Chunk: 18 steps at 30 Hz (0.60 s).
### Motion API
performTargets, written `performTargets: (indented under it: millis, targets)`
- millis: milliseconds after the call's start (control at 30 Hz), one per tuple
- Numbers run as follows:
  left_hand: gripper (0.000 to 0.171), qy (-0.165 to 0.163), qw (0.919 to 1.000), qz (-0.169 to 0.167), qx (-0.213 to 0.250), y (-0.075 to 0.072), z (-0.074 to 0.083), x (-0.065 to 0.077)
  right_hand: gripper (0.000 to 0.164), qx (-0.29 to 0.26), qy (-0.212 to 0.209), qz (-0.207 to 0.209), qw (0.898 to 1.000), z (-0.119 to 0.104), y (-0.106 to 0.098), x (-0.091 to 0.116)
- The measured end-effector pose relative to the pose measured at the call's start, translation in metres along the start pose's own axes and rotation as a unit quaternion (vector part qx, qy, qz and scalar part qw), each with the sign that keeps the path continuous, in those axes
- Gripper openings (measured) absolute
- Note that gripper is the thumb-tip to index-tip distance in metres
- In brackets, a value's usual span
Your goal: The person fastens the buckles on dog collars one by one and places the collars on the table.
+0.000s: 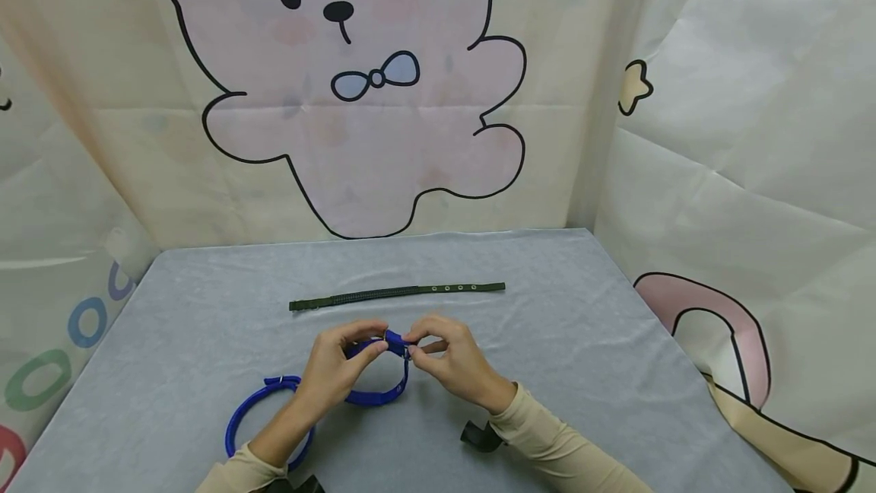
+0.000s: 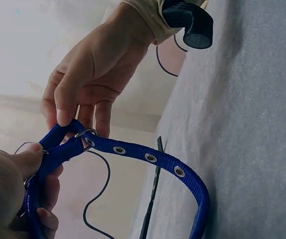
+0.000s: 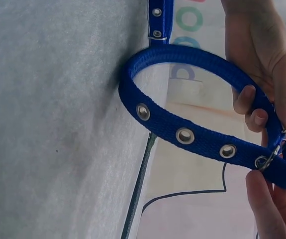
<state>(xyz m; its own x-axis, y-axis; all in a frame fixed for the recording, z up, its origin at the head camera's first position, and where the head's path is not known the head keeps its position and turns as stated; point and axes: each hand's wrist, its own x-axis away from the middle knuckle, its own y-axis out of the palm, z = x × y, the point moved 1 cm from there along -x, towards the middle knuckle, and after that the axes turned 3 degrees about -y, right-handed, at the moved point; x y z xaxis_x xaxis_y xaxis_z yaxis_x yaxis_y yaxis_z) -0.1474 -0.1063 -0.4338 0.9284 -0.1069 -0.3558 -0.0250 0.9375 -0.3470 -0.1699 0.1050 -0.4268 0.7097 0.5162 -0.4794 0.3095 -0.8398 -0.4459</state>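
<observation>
A blue webbing collar with metal eyelets is held up in a loop above the table, between both hands. My left hand grips the collar beside its metal buckle, with thumb and fingers on the strap. From the other side, my right hand pinches the strap where it bends at the buckle. In the left wrist view a row of eyelets runs along the collar strap away from the buckle. Fingers partly hide the strap's end.
A second blue collar, closed in a ring, lies on the grey cloth-covered table near the left forearm. A dark green eyelet strap lies stretched out behind the hands. A black device sits at the right wrist. Printed curtains surround the table.
</observation>
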Motion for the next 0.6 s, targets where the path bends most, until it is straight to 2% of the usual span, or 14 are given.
performTargets:
  millis: [200, 433, 600]
  targets:
    - [0.020, -0.009, 0.9999, -0.005, 0.002, -0.0019, 0.0003, -0.0012, 0.013, -0.009, -0.010, -0.011, 1.000, 0.0029, -0.0011, 0.0007]
    - [0.020, 0.010, 0.9999, -0.004, 0.009, -0.0020, 0.0009, -0.0016, 0.017, -0.020, -0.010, -0.023, 0.999, 0.0030, -0.0008, -0.0001]
    - [0.021, 0.003, 0.9998, -0.014, 0.014, -0.0020, 0.0022, -0.0008, 0.014, -0.025, -0.008, -0.027, 0.999, 0.0024, -0.0003, 0.0002]
